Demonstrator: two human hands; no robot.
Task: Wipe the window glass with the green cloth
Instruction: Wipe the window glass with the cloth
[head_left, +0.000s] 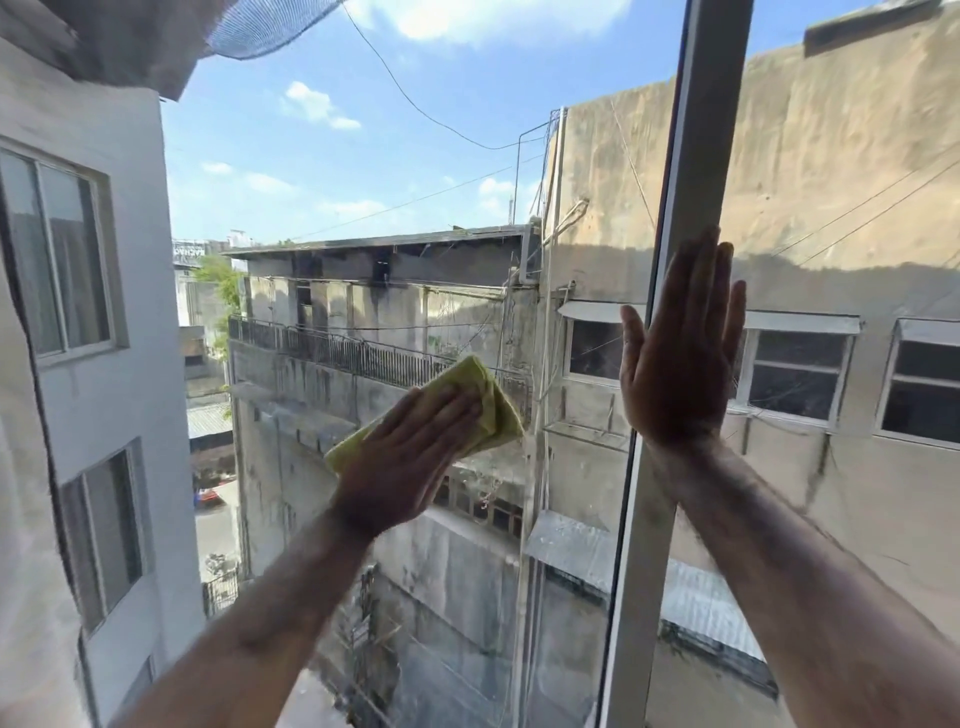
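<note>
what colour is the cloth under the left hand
Yellowish green, a pale lime; the cloth shows clearest in the head view.

the window glass (363, 218) left of the grey frame post (691, 218) lies bare above and below the left hand (410, 457), which presses the green cloth (483, 405) flat on the pane at mid height. to the right the post bounds that pane, and the right hand (675, 364) lies spread flat across it. both forearms cross the lower part of the view, with a clear gap between them.
</note>
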